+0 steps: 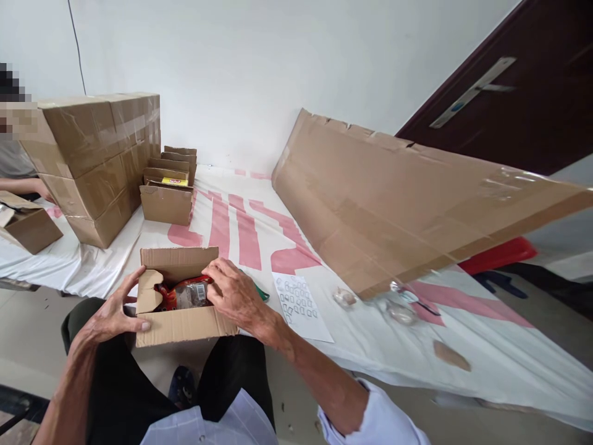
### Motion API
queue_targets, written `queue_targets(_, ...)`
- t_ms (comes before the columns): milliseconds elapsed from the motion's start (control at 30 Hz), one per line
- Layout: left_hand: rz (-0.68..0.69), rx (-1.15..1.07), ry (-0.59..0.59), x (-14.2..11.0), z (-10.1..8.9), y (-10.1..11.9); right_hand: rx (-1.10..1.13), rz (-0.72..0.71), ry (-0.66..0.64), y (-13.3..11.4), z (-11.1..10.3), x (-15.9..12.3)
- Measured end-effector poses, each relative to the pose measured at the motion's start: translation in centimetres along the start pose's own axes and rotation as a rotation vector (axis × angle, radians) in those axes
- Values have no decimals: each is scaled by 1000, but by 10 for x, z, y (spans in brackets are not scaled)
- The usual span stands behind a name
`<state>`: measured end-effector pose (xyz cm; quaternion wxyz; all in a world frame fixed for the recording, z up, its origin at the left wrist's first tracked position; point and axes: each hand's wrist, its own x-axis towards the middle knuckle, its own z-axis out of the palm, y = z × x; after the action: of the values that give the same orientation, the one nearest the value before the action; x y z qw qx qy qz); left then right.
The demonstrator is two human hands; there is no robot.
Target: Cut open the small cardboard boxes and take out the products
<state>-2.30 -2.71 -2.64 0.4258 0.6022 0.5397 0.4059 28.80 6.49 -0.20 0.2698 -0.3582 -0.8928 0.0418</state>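
An open cardboard box (185, 326) sits at the table's front edge, above my lap. Inside lies a red packet (192, 294) with a clear part and a white barcode label. My left hand (112, 314) grips the box's left end, thumb on the front flap and fingers along the left side. At the right end, my right hand (237, 298) is bent over the rim with its fingertips down beside the packet. Whether those fingers pinch the packet or a flap is hidden. Something green (262, 293) shows behind my right hand.
Taped cartons (99, 161) are stacked at the left, with small open boxes (167, 201) beside them. A large cardboard sheet (407, 204) leans at the right. A printed paper (301, 306) and small clear bags (401, 311) lie on the table. Another person's arm (28, 186) is far left.
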Motion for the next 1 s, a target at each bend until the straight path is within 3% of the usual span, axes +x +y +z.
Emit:
queue_targets(133, 6, 6, 8, -1, 0, 0, -102, -27, 124, 14, -12, -3)
queue_targets(333, 0, 13, 2, -2, 0, -5, -130, 12, 30, 41, -20, -6)
queue_targets(533, 27, 16, 8, -5, 1, -7, -21, -9, 90, 40, -21, 21)
queue_targets(767, 13, 19, 8, -6, 0, -8, 327, -57, 49, 41, -14, 54)
queue_targets(1000, 16, 21, 3, -5, 0, -7, 638, 179, 84, 41, -6, 53)
